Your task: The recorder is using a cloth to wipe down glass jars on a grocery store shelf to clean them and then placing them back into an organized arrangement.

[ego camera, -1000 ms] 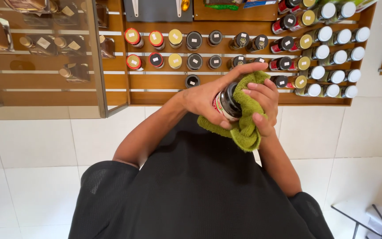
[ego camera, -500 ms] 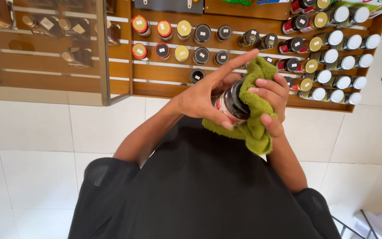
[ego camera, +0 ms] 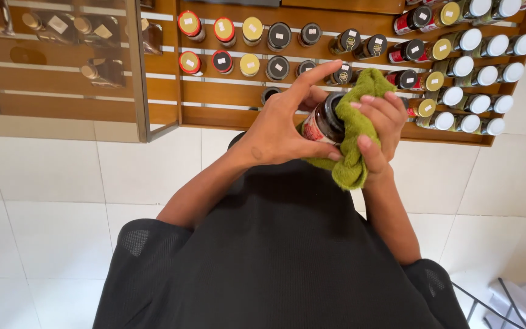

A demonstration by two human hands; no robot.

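Around the hands: the left hand [ego camera: 278, 131] and right hand [ego camera: 377, 125] are closed round the jar [ego camera: 324, 120] and green cloth [ego camera: 355, 131], with open air on both sides.
Ahead: the wooden rack [ego camera: 226, 94] is packed with rows of lidded jars [ego camera: 278, 52]; only narrow gaps between them.
Left: a glass cabinet door [ego camera: 138, 73] juts out, blocking that side.
Below: the white tiled floor [ego camera: 56, 201] lies open.
Lower right: thin metal rods [ego camera: 506, 301] cross the corner.

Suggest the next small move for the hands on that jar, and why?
Probably turn the jar a little in the left hand so the cloth reaches an unwiped side. The right hand presses the green cloth over the lid end and one side only, while the labelled side facing the left palm is bare.
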